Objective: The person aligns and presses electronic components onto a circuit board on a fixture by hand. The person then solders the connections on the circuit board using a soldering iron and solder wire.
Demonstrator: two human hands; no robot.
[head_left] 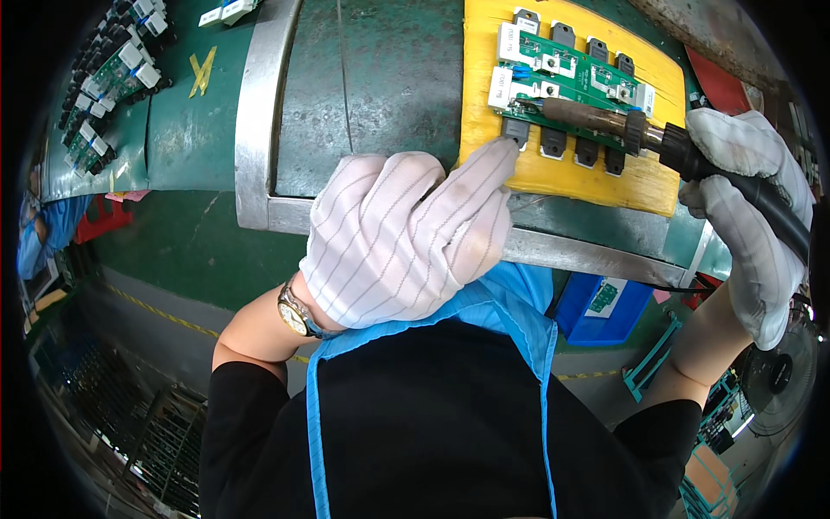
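A green circuit board (572, 73) lies flat on a yellow block (596, 185), toward the far right of the bench. Black components stick out along its far and near long edges, and white blocks sit at its left end, with another at its right. A soldering iron (638, 133) slants across the near part of the board, its tip at the near left corner beside a white block; whether the tip touches a joint, I cannot tell.

The right hand (749, 238), in a striped white glove, pinches the iron's black handle between thumb and fingers, just right of the yellow block. The left hand (406, 233), gloved alike, lies to the near left with its fingers pressed together and bent, the forefinger reaching to the leftmost near component. Its thumb is hidden, so I cannot tell whether it grips anything.

Around the green bench top (389, 91) runs a metal border (257, 112). Far to the left, more populated boards (112, 78) stand clustered, near a cross of yellow tape (201, 71). Below the bench's near edge is a blue bin (640, 304); a fan (778, 372) stands at the near right.
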